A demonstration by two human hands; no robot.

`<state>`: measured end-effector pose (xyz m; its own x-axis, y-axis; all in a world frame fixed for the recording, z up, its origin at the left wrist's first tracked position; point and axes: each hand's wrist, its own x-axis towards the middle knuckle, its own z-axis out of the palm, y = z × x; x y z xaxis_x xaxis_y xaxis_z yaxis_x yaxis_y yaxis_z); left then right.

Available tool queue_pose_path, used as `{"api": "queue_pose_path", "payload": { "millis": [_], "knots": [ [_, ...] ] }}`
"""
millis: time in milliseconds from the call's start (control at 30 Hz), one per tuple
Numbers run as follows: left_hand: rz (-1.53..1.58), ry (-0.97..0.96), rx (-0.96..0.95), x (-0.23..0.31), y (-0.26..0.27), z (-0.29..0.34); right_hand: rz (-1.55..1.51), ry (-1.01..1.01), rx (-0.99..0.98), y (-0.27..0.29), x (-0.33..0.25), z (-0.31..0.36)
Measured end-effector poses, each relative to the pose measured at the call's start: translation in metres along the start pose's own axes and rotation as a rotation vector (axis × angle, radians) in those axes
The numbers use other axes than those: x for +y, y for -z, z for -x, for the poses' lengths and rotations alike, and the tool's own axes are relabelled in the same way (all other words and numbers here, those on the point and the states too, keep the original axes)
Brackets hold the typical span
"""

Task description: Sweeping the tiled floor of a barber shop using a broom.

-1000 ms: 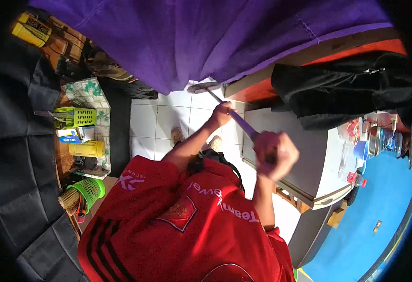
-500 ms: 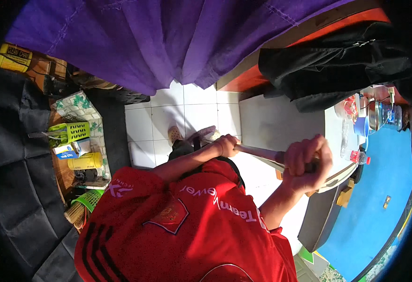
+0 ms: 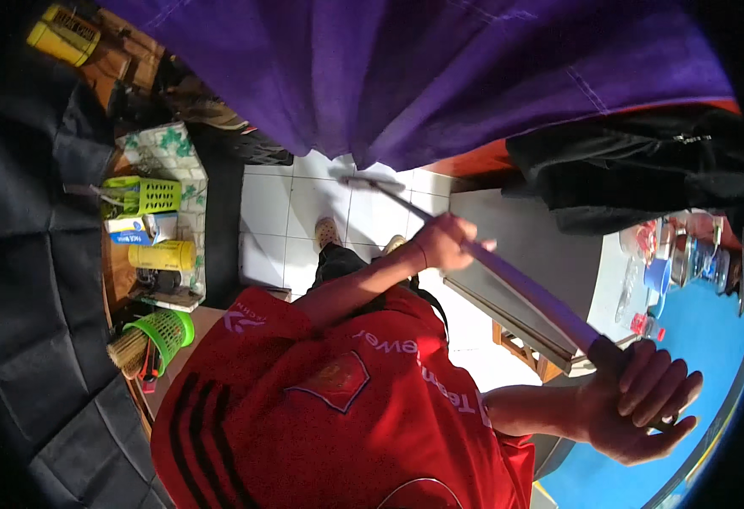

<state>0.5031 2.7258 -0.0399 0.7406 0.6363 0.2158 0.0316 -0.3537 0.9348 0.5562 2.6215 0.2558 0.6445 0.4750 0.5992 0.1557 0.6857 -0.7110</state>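
Observation:
A long-handled mop [image 3: 520, 284] slants from the floor ahead up to the right. Its narrow head [image 3: 374, 184] lies on the white tiles beyond my feet, slightly blurred, so its make is hard to tell. Partway along the pole, my left hand [image 3: 445, 244] is closed round it. My right hand [image 3: 650, 397] wraps the dark grip at the upper end, its fingers curled and partly spread over it. The pole passes above the white table. My feet [image 3: 327, 231] stand on the tiles behind the mop head.
A purple curtain [image 3: 406, 76] hangs ahead. On the right stand a white table [image 3: 525, 237] with bottles and a blue cup [image 3: 658, 273], and black cloth [image 3: 626, 170]. A left shelf holds a green basket [image 3: 156, 195] and yellow container [image 3: 164, 255]; another green basket [image 3: 168, 335] sits lower.
The mop head has slid forward, away from my feet toward the curtain. My right hand has swung right and closer to me with the grip, while my left hand has shifted right and slightly forward.

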Motion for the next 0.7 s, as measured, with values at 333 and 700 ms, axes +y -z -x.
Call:
{"api": "queue_pose_path", "payload": {
  "millis": [333, 700],
  "knots": [
    [-0.277, 0.135, 0.409, -0.188, 0.093, 0.019, 0.198, -0.289, -0.568, -0.047, 0.167, 0.091],
    [-0.229, 0.091, 0.494, -0.117, 0.035, 0.114, -0.441, -0.685, -1.062, -0.065, 0.115, 0.047]
  ]
}}
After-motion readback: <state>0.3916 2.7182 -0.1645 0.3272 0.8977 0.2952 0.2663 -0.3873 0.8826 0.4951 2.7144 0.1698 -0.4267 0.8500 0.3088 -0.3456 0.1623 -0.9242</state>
